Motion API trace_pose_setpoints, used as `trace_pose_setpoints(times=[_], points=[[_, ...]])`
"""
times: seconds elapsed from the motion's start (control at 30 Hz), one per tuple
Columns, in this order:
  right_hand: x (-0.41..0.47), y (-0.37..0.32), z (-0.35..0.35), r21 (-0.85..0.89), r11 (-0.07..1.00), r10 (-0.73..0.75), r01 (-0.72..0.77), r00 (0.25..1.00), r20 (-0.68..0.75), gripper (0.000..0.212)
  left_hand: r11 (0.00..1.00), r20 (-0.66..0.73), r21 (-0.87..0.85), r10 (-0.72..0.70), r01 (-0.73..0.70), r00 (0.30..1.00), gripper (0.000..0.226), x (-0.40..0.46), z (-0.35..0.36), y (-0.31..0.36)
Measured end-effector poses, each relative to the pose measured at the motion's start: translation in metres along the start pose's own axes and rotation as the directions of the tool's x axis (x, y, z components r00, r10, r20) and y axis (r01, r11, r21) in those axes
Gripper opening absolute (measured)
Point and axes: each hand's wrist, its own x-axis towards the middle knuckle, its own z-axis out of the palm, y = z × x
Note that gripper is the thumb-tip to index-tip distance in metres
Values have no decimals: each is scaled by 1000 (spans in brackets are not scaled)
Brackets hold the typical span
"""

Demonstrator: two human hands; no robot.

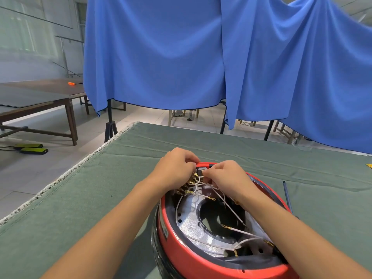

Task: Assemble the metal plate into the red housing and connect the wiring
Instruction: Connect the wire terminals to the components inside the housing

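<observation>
No writing can be read; a small label on the housing's left flank is too blurred to make out. Far left of the fingers, a brown wooden table carries an orange tool, and two black-and-yellow devices lie on the pale tiled floor. Blue cloth hangs in folds behind. The bench is covered in a creased green felt cloth. The left hand has fingers curled, pinching the white wires with brass terminals at the far rim of the round, glossy red housing. The right hand, touching it, is likewise clenched on the wires. Nearer than the fingers, the stippled metal plate sits inside the housing. Right of them lies a thin dark rod.
</observation>
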Motion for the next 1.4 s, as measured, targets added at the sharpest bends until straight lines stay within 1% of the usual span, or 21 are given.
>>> trace_pose_setpoints(times=[0.07,0.13,0.2,0.23,0.3,0.37,0.43,0.57,0.7,0.9,1.17,1.4], points=[[-3,2,-1,-41,998,-47,43,994,-97,31,996,-7,-86,-34,34,999,20,1,0,-1],[-7,2,-5,-64,995,-87,75,975,-203,22,988,-23,-139,-73,69,997,14,0,0,-2],[-11,-2,-10,-102,988,-141,118,957,-253,14,981,-20,-169,-98,94,995,12,0,-1,-1],[-13,-4,-13,-151,979,-175,139,951,-257,13,978,-15,-179,-108,104,994,12,0,-2,0],[-15,-13,-16,-282,945,-230,166,949,-213,13,971,-10,-202,-133,129,991,12,-1,-3,1],[-16,-22,-15,-368,911,-250,184,958,-141,14,963,-12,-224,-155,148,988,12,-1,-5,2],[-17,-27,-9,-408,886,-282,220,954,-100,14,962,-18,-225,-166,158,986,13,-1,-6,2],[-19,-24,3,-481,817,-412,317,905,-103,11,962,-39,-208,-192,180,981,17,-2,-3,0],[-21,-23,4,-513,787,-452,344,886,-100,15,959,-58,-200,-214,199,975,23,-1,0,-1],[-26,-20,2,-569,743,-496,354,861,-112,19,973,-75,-155,-186,172,980,24,-1,1,-2],[-29,-22,0,-593,720,-482,362,875,-52,18,979,-75,-128,-170,160,983,22,-1,2,-3],[-31,-25,2,-599,734,-456,320,886,-85,21,979,-79,-137,-161,149,984,23,-1,2,-3]])
